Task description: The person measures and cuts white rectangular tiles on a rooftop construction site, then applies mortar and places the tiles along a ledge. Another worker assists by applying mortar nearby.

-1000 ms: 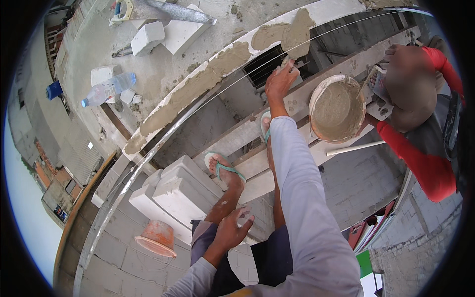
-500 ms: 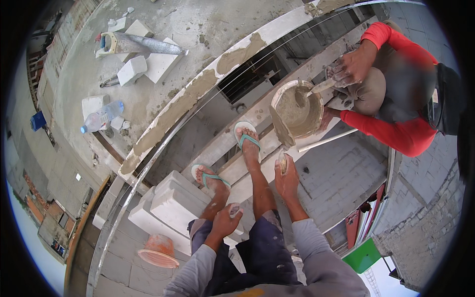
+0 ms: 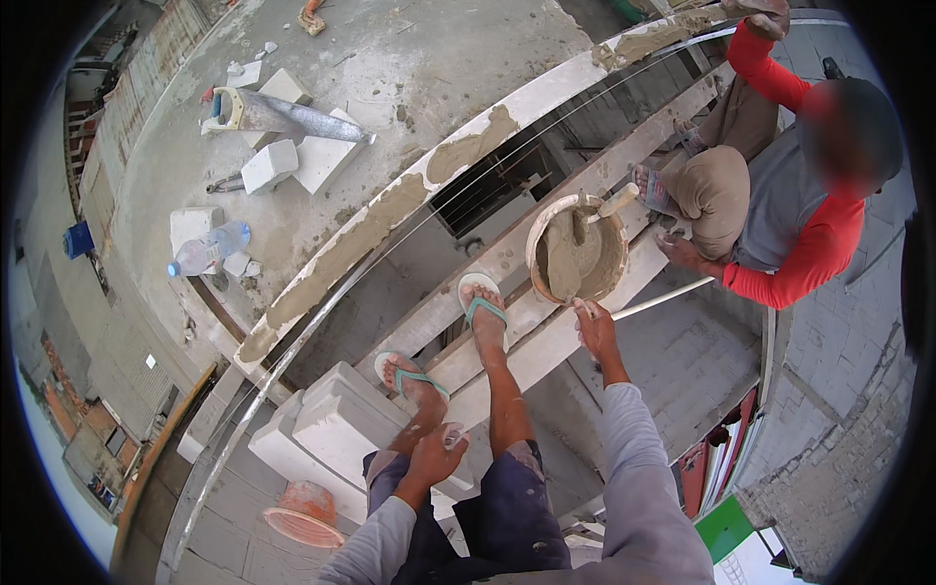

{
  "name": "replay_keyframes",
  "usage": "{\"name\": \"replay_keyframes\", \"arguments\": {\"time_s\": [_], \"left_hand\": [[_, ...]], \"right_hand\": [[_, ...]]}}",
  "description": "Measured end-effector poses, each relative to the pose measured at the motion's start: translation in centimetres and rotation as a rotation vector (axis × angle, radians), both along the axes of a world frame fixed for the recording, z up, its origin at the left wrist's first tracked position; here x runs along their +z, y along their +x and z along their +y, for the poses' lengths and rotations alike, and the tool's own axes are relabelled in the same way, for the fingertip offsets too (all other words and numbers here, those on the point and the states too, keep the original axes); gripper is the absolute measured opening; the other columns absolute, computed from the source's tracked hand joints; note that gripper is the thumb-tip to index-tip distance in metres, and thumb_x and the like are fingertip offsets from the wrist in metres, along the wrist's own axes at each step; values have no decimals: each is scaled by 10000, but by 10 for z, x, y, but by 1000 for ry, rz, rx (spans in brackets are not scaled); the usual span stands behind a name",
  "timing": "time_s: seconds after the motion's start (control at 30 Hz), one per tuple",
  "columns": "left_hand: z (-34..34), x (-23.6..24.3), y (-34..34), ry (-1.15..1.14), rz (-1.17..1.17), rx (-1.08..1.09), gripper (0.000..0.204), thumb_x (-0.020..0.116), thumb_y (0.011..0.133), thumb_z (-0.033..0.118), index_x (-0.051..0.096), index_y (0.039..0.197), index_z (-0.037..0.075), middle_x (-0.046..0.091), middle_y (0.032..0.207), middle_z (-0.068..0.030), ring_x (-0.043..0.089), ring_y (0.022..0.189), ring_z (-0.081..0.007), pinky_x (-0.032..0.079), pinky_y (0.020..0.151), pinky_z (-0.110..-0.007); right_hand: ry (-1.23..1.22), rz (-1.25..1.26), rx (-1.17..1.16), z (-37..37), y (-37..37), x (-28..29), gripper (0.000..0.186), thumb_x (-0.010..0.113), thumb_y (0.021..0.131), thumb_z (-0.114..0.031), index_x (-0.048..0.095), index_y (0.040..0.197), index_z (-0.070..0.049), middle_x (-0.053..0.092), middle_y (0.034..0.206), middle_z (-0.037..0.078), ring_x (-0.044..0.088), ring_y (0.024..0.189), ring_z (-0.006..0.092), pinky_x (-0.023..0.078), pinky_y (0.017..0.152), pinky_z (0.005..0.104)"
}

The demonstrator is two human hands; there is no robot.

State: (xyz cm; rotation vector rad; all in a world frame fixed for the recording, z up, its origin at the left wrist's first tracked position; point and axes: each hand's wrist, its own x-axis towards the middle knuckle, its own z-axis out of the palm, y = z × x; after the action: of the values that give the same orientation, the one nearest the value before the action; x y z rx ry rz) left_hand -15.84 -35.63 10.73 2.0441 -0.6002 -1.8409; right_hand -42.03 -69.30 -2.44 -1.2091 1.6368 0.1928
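Observation:
My right hand [image 3: 597, 330] is closed round the handle of a trowel, at the near rim of a bucket [image 3: 624, 261]. The trowel's mortar-smeared blade [image 3: 563, 261] reaches into the bucket, over grey mortar. A second tool with a pale handle [image 3: 618, 201] leans out over the far rim, with no hand on it. Above my thigh, my left hand [image 3: 436, 456] has its fingers curled, their tips whitish; what they hold, if anything, I cannot make out.
My sandalled feet stand on planks [image 3: 409, 310] over a gap. A co-worker in red sleeves [image 3: 795, 253] crouches right of the bucket. White blocks [image 3: 341, 414], an orange bucket [image 3: 304, 512], a handsaw [image 3: 283, 112] and a water bottle [image 3: 213, 250] lie around. Mortar coats the ledge [image 3: 390, 207].
My right hand has moved right and slightly up, the trowel blade going into the bucket. The co-worker has let go of the pale-handled tool, leaned back and raised one hand.

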Motion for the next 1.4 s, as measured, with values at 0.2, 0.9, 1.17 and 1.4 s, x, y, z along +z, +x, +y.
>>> {"name": "replay_keyframes", "arguments": {"time_s": [0.2,0.9,1.17,1.4], "left_hand": [[-3,0,0,-5,-22,128,431,706,1020,406,723,1238,34,783,1096,-231,774,1023,-394,592,923,-483],[74,46,24,146,-281,1102,395,598,1131,270,638,1382,-31,760,1200,-157,724,1147,-216,543,1045,-356],[223,11,-156,652,-314,1670,336,640,1099,261,696,1281,-16,769,1077,-108,736,968,-171,572,895,-330],[227,-23,-104,695,-874,1361,764,834,965,290,458,1589,60,461,1518,-223,498,1400,-328,562,998,-470]], "right_hand": [[-152,-108,-169,10,52,36,397,608,1125,-427,722,1188,-52,592,748,-2,551,606,78,464,545,280],[-219,265,375,19,35,73,516,496,1142,-481,679,1187,-1,647,819,126,648,644,224,542,586,382],[-437,329,1159,-84,-90,-36,635,715,1040,-281,496,1546,34,696,1349,292,733,1167,417,596,971,487],[-278,307,1126,13,122,31,629,652,1053,-260,455,1577,26,618,1457,307,660,1285,411,527,1066,491]]}}
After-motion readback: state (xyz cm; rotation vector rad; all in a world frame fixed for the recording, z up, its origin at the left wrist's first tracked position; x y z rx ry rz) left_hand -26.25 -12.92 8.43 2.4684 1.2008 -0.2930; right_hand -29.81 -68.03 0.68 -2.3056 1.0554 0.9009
